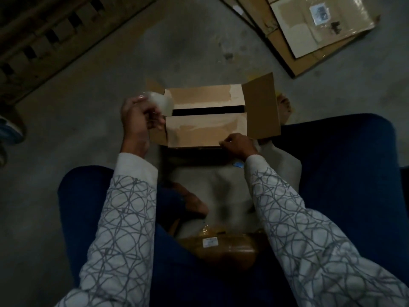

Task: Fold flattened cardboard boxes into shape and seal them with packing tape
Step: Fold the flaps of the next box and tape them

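Note:
A brown cardboard box (205, 129) stands on the concrete floor between my knees. Its two long flaps are folded down with a dark gap between them, and the right end flap (261, 107) sticks up. My left hand (139, 116) holds a roll of clear packing tape (161, 103) at the box's left end; the roll is blurred. My right hand (239, 145) pinches the near edge of the near flap at its right corner.
Flattened cardboard boxes (321, 29) lie on the floor at the far right. A wooden pallet (55, 36) lies at the far left. A brown taped parcel with a white label (217, 247) rests in my lap. A shoe (8, 131) shows at the left edge.

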Available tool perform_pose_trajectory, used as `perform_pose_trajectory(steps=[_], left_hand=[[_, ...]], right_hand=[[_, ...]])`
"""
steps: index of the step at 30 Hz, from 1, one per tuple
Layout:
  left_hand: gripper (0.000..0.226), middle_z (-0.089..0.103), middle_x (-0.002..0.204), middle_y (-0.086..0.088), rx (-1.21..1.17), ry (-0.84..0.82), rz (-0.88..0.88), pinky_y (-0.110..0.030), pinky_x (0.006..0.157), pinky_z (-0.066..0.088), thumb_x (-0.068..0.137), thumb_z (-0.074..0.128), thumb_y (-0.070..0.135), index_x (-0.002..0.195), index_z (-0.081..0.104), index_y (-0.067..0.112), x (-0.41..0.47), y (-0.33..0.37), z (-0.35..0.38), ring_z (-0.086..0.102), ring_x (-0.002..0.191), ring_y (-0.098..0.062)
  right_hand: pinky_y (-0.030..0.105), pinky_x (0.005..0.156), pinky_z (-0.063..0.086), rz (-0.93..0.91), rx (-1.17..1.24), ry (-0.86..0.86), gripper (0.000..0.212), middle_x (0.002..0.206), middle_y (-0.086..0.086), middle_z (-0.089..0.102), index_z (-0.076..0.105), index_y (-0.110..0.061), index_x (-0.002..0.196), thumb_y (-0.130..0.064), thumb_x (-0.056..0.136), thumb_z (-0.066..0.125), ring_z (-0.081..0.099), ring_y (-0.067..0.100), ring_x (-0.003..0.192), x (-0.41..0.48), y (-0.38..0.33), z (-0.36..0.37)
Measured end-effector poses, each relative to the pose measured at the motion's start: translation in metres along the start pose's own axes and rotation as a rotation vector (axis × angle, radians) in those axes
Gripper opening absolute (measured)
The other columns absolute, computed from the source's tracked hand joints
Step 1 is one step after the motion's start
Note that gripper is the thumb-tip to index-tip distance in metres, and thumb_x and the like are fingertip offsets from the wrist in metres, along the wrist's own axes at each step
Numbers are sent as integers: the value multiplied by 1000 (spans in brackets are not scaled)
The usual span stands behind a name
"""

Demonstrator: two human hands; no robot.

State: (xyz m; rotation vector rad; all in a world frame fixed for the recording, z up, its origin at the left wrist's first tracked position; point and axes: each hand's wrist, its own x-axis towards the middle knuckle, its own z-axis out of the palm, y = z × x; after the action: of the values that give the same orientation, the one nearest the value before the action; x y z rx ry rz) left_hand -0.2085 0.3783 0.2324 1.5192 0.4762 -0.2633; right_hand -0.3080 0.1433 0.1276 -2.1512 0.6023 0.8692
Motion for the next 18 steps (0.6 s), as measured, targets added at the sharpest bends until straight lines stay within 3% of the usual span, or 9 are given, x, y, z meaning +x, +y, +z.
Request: perform_pose_trajectory(steps=[5,10,13,16,18], left_hand=[[35,76,91,-13,147,-286,-47,-30,50,51,86,53,-10,110,41,12,-1,-27,42,69,63,-28],[44,75,112,-6,309,-342,-97,-30,47,51,88,46,-18,107,39,21,-1,-65,56,73,68,-29],[51,75,112,-5,360,-353,-156,-30,48,53,83,44,-21,106,39,25,0,-80,54,74,73,-36],[50,75,111,-3,369,-321,-199,-35,53,56,83,43,-19,111,39,23,4,-87,55,74,75,-38],[43,76,108,-4,367,-252,-240,-35,52,54,86,43,-14,113,38,20,7,-91,58,74,69,-36]], right_hand=[[35,95,46,-50,12,3,40,128,17,66,69,-7,121,-39,100,58,59,35,120,2,-1,-9],[40,103,45,-121,-128,107,48,135,15,60,61,-17,131,-47,93,63,53,34,126,44,-8,-19],[48,113,33,-186,-245,135,68,150,13,43,43,-19,146,-48,90,67,35,32,140,66,-16,-23],[63,118,6,-171,-324,100,86,161,5,27,22,-20,156,-52,89,66,16,25,152,75,-16,-21],[68,115,-1,-173,-361,127,84,158,4,33,22,-21,155,-54,90,63,21,24,150,74,-10,-15]])
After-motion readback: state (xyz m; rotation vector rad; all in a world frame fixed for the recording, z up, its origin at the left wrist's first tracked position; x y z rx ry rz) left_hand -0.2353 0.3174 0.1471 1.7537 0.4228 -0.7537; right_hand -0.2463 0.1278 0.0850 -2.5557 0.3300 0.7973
